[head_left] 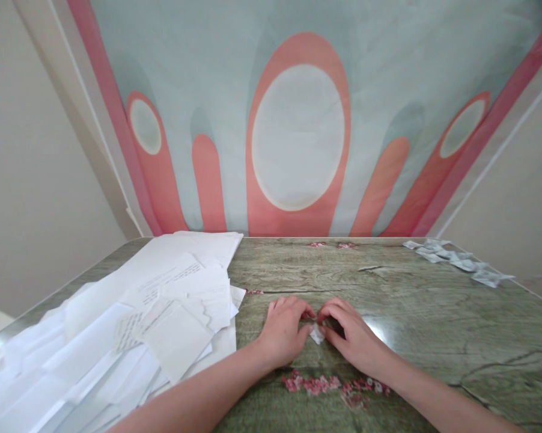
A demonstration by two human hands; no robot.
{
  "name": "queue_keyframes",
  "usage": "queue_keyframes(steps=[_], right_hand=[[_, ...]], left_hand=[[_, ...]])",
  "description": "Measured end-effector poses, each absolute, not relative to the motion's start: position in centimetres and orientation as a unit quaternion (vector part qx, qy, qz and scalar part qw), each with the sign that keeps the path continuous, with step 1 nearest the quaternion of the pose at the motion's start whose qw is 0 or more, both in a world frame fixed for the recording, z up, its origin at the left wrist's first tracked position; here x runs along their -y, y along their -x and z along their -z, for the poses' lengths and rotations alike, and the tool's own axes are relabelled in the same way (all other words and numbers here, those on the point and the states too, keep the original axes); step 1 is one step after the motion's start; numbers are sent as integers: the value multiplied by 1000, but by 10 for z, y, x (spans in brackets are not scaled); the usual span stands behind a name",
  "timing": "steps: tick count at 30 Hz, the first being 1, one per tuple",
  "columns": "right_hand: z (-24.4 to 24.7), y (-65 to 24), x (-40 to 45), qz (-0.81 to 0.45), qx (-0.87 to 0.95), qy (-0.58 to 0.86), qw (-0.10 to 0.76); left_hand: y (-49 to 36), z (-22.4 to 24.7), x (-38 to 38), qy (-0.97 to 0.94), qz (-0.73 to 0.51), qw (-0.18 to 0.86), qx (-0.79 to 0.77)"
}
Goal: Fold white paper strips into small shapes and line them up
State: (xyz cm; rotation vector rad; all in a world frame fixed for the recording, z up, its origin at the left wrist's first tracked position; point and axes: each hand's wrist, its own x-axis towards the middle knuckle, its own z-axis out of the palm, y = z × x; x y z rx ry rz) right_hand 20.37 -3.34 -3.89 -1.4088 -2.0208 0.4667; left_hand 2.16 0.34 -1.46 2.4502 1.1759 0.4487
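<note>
Head view: seen from above and behind 2 bare forearms reaching forward over a green wood-grain bench [433,300].
Left hand [283,332]: palm down on the bench, fingers [305,332] curled toward the middle, tips pinching the left edge of a small white paper piece [316,334].
Right hand [351,337]: palm down, mirrored against the left hand, fingers bent inward, tips pressing the right edge of the same paper piece.
Small white paper piece: flat or nearly flat on the bench, between both sets of fingertips, mostly covered by them; exact shape cannot be told.
Paper sheets [163,313]: loose white heap on the left part of the bench, some with printed lines, just beside the left forearm.
Folded white bits [460,260]: scattered row near the far right corner, well apart from the hands.
Pink flower print [329,383]: on the bench surface, near the wrists.
Backdrop [298,132]: pale blue wall covering with pink arches and pale ovals, behind the bench.
</note>
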Motion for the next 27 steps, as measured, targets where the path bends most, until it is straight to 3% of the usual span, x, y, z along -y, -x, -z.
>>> queue_keyframes(steps=[10,27], right_hand=[[39,-205,43,-65,827,490,268],[17,-208,48,-63,863,479,149]], left_hand=[[-21,15,-3,-871,-153,183,-430],[-9,2,-1,-900,-122,140,-396]])
